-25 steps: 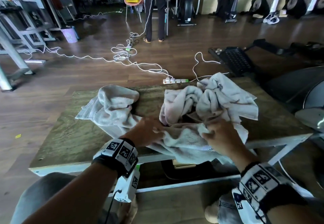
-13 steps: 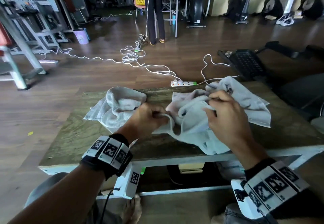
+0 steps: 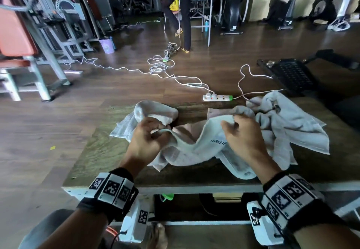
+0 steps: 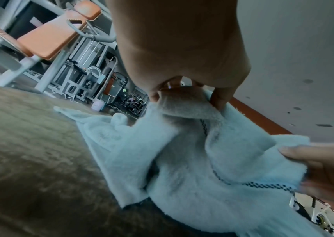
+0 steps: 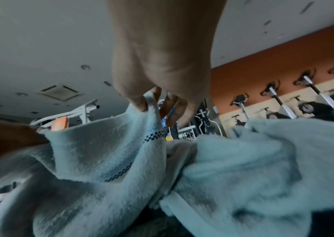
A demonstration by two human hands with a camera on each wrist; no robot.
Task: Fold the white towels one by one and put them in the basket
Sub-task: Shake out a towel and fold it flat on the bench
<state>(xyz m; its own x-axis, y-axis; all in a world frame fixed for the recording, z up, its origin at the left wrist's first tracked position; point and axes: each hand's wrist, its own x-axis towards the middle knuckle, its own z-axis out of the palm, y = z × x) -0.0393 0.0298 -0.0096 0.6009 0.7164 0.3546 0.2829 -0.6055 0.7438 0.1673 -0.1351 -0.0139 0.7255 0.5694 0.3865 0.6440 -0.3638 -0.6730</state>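
Observation:
A white towel (image 3: 196, 147) with a dark checkered stripe hangs between my two hands just above the wooden table (image 3: 97, 157). My left hand (image 3: 148, 137) pinches its upper edge on the left; the same towel (image 4: 192, 160) and hand (image 4: 182, 89) show in the left wrist view. My right hand (image 3: 241, 133) pinches the upper edge on the right, as the right wrist view shows at hand (image 5: 154, 102) and towel (image 5: 101, 152). A second crumpled towel (image 3: 152, 114) lies behind the left hand. A third towel (image 3: 288, 124) lies bunched at the right. No basket near the table.
A white power strip (image 3: 217, 97) and loose cables (image 3: 161, 67) lie on the floor beyond the table. A person (image 3: 179, 9) stands far back, with a yellow basket (image 3: 174, 5) behind their legs. Gym machines stand at the left and along the back wall. A black treadmill part (image 3: 292, 75) is at right.
Both hands gathered a towel from the pile and raised its top edge off the table. They moved apart, so the towel now stretches between them.

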